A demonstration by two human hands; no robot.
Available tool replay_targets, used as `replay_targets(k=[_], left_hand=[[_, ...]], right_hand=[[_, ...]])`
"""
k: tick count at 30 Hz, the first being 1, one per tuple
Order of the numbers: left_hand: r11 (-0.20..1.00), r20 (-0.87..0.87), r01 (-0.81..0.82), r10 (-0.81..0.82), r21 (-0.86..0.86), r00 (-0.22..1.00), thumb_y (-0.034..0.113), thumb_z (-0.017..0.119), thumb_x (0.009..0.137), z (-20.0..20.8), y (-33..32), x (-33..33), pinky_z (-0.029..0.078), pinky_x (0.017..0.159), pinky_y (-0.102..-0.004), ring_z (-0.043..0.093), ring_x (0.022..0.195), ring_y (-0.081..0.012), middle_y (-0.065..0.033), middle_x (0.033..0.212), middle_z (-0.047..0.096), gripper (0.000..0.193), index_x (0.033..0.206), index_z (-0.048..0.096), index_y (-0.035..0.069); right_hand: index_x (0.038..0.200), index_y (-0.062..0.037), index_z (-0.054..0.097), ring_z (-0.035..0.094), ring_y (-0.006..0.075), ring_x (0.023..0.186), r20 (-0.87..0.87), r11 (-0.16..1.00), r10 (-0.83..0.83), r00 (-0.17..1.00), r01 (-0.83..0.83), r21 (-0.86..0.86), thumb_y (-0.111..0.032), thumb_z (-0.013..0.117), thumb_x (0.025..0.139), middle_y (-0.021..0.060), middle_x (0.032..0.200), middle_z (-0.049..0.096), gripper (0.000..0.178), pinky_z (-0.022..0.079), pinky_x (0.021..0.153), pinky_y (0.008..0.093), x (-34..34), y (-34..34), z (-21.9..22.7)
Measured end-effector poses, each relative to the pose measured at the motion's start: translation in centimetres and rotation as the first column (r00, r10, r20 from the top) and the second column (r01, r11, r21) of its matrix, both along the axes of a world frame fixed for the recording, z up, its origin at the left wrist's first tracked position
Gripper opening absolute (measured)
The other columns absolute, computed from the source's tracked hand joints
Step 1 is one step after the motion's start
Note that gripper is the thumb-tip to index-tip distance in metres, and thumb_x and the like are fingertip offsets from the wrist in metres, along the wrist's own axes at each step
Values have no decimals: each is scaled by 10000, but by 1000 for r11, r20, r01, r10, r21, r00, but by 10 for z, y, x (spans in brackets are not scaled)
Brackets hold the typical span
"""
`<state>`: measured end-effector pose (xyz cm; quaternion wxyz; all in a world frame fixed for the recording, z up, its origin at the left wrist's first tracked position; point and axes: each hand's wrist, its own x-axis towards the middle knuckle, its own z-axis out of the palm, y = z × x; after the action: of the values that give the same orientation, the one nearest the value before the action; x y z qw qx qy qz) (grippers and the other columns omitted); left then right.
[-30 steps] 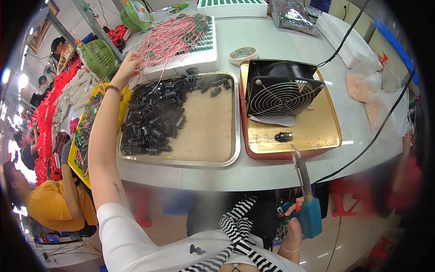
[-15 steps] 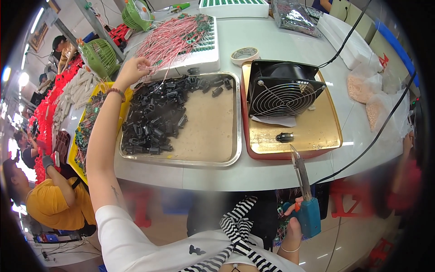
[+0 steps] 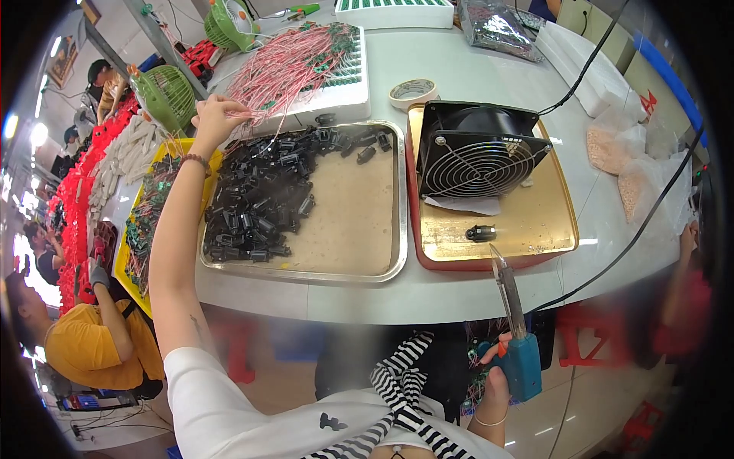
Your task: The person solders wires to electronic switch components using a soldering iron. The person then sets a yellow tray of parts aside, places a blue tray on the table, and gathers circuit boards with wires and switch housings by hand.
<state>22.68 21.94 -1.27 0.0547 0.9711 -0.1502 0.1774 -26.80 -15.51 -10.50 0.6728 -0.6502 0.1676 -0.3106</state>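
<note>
My left hand [image 3: 217, 119] is at the near left edge of a heap of thin red and white wires [image 3: 275, 73], its fingertips pinched on wire ends. The heap has small green circuit boards among it and lies on a white foam tray [image 3: 336, 101]. My right hand [image 3: 495, 394] is closed round the blue handle of a soldering gun [image 3: 523, 367], whose tip points up toward a gold-coloured tray [image 3: 527, 241]. One small black cylindrical part [image 3: 480, 232] lies on that tray, just left of the tip. Similar black parts [image 3: 260, 199] fill the left of a metal tray [image 3: 306, 274].
A black fan [image 3: 482, 157] stands on the gold tray, with a tape roll [image 3: 414, 93] behind it. Left is a yellow bin [image 3: 126, 252] of wired boards. Bags of pellets [image 3: 615, 145] and a black cable [image 3: 642, 218] lie right. A co-worker in yellow [image 3: 92, 344] sits left.
My left hand has shifted slightly left and turned, its fingers closing on the wires. My right hand and the soldering gun stay put. The co-worker's gloved hand has moved.
</note>
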Motion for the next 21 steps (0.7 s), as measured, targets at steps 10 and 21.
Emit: replay_targets(k=[10, 21], left_hand=[[993, -163, 94, -81, 75, 983, 231, 685, 724, -7, 3, -1, 253, 965, -415, 333, 1173, -301, -27, 1292, 430, 320, 1009, 665, 375], [834, 208, 299, -225, -464, 952, 128, 605, 748, 9, 42, 15, 349, 927, -352, 495, 1045, -204, -47, 1070, 602, 205, 950, 635, 138]], right_hand=[[971, 66, 559, 577, 174, 589, -3, 1000, -6, 1000, 6, -14, -384, 708, 701, 120, 931, 498, 546, 432, 520, 252, -1, -2, -2], [976, 69, 556, 571, 174, 586, -12, 1000, -13, 1000, 13, -22, -403, 708, 704, 113, 918, 490, 566, 433, 515, 251, -1, -2, -2]])
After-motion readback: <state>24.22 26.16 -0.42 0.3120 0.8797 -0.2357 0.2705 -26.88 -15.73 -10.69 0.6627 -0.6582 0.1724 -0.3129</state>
